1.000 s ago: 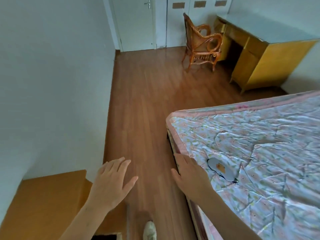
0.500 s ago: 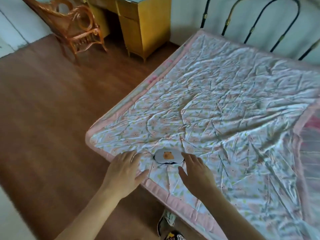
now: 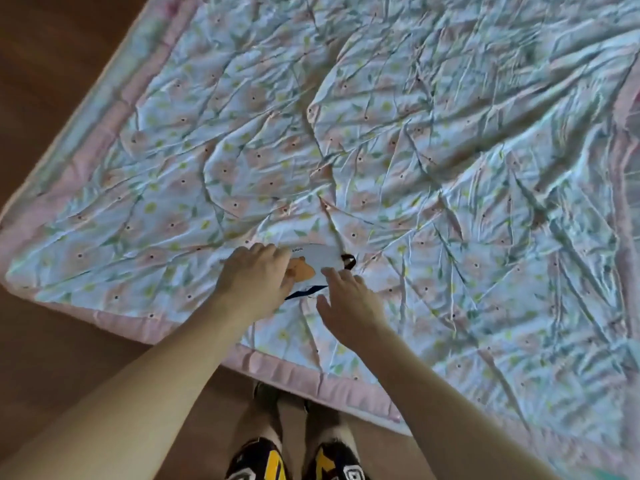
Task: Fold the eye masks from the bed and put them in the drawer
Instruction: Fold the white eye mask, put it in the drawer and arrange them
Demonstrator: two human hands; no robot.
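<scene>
A light blue eye mask [image 3: 317, 260] with an orange bear picture and a dark strap lies on the flowered quilt of the bed [image 3: 415, 150], close to its near edge. My left hand [image 3: 256, 278] covers the mask's left end, with its fingers curled over that edge. My right hand [image 3: 346, 303] lies just right of it, fingers apart, fingertips touching the mask's lower right edge. The drawer is out of view.
The quilt's pink border [image 3: 311, 379] runs along the near edge of the bed. Brown wooden floor [image 3: 52, 81] shows to the left and below. My feet in black and yellow slippers [image 3: 294, 459] stand at the bed's edge.
The view has swung from the room down onto the bed. Both hands have moved from beside the bed onto the eye mask, and the left hand now has hold of its left end.
</scene>
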